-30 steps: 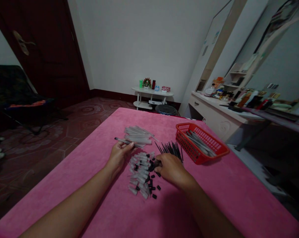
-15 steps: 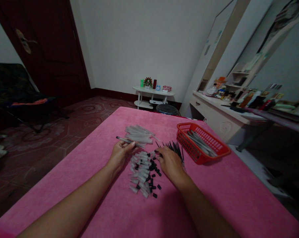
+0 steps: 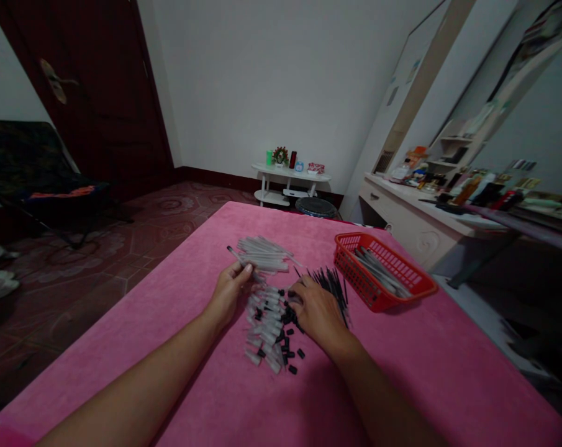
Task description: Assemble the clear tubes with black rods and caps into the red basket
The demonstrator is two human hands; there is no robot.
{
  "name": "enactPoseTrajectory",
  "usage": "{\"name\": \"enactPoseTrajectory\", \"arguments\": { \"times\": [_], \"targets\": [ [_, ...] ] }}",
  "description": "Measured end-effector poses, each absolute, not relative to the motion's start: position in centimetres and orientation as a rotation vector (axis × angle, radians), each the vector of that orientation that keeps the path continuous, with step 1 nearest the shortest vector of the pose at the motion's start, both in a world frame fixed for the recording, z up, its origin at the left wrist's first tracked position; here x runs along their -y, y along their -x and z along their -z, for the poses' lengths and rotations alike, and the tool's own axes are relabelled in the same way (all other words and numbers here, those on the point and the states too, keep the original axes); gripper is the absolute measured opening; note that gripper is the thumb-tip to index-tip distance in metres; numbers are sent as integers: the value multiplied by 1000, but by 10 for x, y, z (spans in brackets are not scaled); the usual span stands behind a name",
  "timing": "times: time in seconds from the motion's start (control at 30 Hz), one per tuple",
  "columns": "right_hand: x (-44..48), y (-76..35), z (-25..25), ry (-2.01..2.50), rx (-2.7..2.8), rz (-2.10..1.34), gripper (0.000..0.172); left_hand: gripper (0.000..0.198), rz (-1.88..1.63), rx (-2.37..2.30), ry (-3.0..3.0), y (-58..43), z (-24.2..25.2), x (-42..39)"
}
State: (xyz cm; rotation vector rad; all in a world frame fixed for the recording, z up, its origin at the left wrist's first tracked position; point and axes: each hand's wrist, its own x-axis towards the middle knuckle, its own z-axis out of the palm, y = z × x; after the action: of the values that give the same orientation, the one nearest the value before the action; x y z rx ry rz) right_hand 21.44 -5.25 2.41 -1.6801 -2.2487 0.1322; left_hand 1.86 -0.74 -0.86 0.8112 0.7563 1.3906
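My left hand [image 3: 228, 290] is closed round a clear pen barrel [image 3: 238, 256] that points up and to the left. My right hand [image 3: 314, 310] rests palm down, fingers curled, over a heap of clear pen caps and small black plugs [image 3: 271, 332]; what its fingers hold is hidden. Behind my left hand lies a pile of clear barrels [image 3: 264, 254]. A fan of black refills [image 3: 333, 282] lies just beyond my right hand. All of it sits on a pink cloth-covered table [image 3: 178, 347].
A red plastic basket [image 3: 378, 297] with assembled pens stands at the right of the table. A dresser [image 3: 415, 217] crowded with bottles runs along the right wall. A small white shelf table [image 3: 287, 180], a dark door [image 3: 85, 93] and a dark chair [image 3: 33, 180] stand beyond.
My right hand has slid forward and left over the caps toward the refills. My left hand has tilted the barrel more upright and shifted slightly right.
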Motion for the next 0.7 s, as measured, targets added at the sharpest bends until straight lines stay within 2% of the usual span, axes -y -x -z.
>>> {"name": "enactPoseTrajectory", "arguments": {
  "times": [0.07, 0.13, 0.27, 0.33, 0.4, 0.5, 0.7],
  "targets": [
    [52, -215, -26, 1702, 2161, -157, 13, 33, -1416, -800, -892, -17, 9, 6],
    [48, -217, -24, 1656, 2004, -334, 12, 34, -1458, -908, -1079, -15, 9, 5],
    [35, -223, -14, 1341, 1543, -920, 24, 26, -1464, -1103, -1590, -12, 10, 3],
    [31, -226, -12, 1249, 1342, -1070, 32, 26, -1370, -1094, -1774, -13, 10, 5],
    [29, -229, -14, 1202, 1226, -1138, 36, 27, -1271, -1066, -1900, -14, 9, 8],
    [30, -232, -20, 1175, 1184, -1184, 33, 28, -1195, -1046, -1997, -17, 6, 13],
    [32, -234, -25, 1209, 1283, -1112, 30, 29, -1146, -1067, -2068, -16, 3, 16]
  ]
}}
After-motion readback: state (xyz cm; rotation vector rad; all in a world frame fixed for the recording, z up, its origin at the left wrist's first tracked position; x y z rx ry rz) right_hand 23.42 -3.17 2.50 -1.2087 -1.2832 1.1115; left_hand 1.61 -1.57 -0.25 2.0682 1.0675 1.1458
